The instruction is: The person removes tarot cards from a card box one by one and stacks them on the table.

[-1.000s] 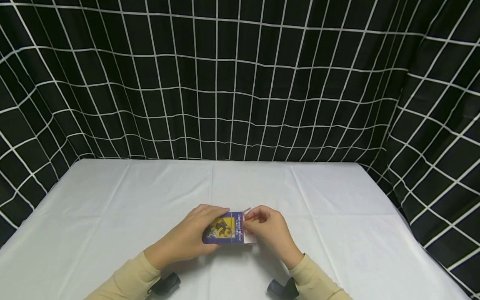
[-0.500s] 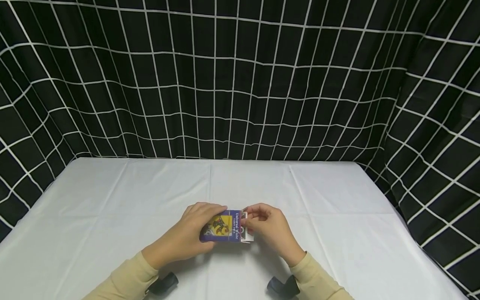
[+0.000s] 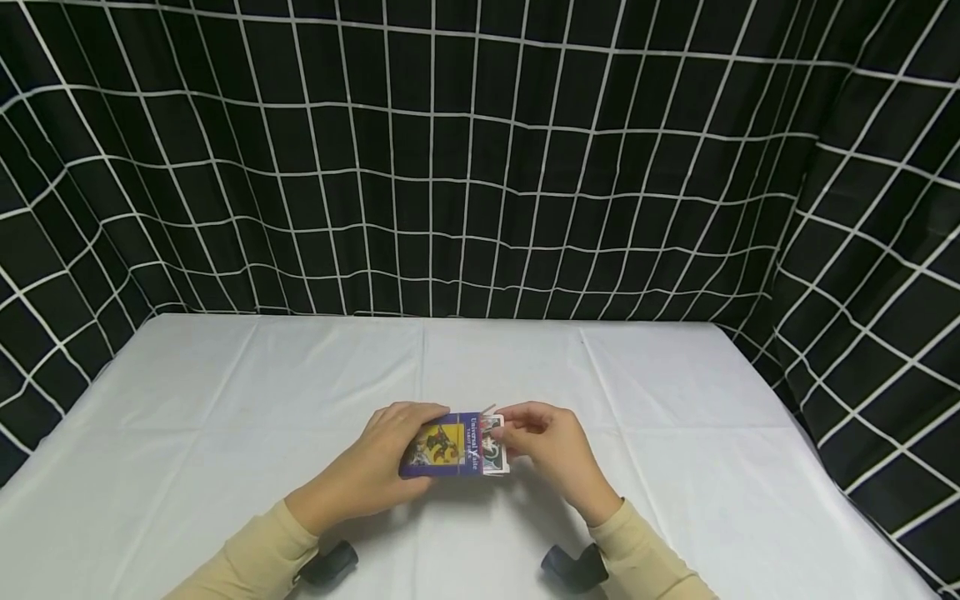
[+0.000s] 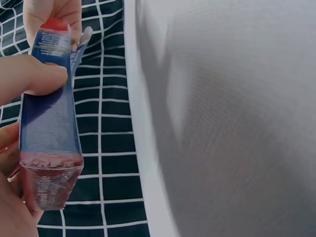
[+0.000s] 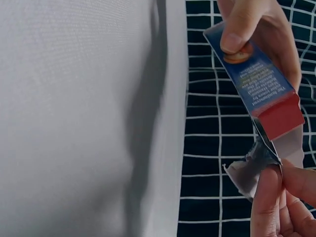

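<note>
1. The purple-blue box (image 3: 442,444) is held up over the white cloth (image 3: 300,375), between both hands near its close side, its opened end toward the right hand (image 3: 555,446)
2. The left hand (image 3: 382,450) grips the box's far half, thumb along one narrow side
3. The right hand pinches a white-edged printed piece (image 3: 493,454) jutting from that end; whether card or inner flap, I cannot tell
4. The step looks like working the contents out of the box; the next move likely calls for a steady left grip and a straight, gentle pull, clear of the torn film (image 5: 247,170)
5. The front reads "Universal Waite" and "TAROT DECK"; a narrow side begins "The luminescent color tones by", the remainder being too small to trust
</note>
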Action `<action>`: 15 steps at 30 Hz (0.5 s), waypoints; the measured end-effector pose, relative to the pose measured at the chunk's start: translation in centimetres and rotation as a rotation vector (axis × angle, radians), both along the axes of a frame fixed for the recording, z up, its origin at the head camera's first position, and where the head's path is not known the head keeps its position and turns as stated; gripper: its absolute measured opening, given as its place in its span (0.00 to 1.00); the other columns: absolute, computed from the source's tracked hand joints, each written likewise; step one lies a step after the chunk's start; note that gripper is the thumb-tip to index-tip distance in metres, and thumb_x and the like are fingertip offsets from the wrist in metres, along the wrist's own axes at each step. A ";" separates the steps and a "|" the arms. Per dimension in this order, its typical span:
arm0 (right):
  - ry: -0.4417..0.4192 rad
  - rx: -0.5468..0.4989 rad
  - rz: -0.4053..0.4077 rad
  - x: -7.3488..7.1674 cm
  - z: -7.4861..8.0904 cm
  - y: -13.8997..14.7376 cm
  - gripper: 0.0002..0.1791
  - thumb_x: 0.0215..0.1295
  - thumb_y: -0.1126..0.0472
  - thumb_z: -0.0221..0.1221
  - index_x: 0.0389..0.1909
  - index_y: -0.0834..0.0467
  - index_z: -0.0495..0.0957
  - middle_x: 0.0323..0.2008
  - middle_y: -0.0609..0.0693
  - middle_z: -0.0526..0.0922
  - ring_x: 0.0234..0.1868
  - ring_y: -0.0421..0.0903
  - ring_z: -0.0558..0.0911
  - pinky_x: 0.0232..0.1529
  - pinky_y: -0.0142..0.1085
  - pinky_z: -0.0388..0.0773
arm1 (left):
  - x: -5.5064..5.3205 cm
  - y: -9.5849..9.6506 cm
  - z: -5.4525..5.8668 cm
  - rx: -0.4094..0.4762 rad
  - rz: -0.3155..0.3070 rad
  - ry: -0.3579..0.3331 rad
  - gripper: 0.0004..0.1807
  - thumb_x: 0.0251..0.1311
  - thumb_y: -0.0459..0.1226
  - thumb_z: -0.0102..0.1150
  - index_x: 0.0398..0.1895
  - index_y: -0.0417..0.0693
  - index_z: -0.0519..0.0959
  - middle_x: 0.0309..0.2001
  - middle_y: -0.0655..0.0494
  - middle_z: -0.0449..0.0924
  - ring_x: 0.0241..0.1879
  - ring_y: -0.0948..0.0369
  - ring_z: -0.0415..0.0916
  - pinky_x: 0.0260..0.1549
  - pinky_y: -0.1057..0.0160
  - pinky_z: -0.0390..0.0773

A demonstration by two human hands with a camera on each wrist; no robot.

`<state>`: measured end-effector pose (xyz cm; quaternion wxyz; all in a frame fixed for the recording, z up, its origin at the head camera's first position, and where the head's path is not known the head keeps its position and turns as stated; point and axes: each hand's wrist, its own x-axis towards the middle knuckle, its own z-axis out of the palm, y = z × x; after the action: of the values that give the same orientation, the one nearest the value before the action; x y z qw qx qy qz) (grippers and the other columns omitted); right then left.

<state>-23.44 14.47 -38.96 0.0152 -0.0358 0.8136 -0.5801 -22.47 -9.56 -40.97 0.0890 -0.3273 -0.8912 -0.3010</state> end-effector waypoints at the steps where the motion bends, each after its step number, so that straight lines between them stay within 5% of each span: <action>1: -0.001 0.001 0.000 0.0 0.0 0.1 0.14 0.57 0.67 0.67 0.44 0.69 0.83 0.33 0.58 0.88 0.28 0.41 0.85 0.35 0.33 0.85 | 0.0 0.0 0.0 0.003 0.001 0.001 0.43 0.47 0.38 0.73 0.69 0.47 0.65 0.64 0.53 0.74 0.64 0.52 0.68 0.65 0.45 0.67; 15: 0.012 -0.025 0.015 -0.3 0.4 0.9 0.13 0.60 0.67 0.65 0.43 0.71 0.83 0.38 0.63 0.88 0.30 0.43 0.86 0.36 0.35 0.86 | -0.1 -0.1 -0.1 0.043 0.012 -0.014 0.43 0.48 0.37 0.70 0.70 0.46 0.64 0.65 0.49 0.69 0.67 0.50 0.64 0.69 0.41 0.62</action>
<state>-23.76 15.38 -38.59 0.0144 -0.0455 0.8062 -0.5897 -22.60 -9.71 -41.06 0.0919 -0.3180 -0.8870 -0.3220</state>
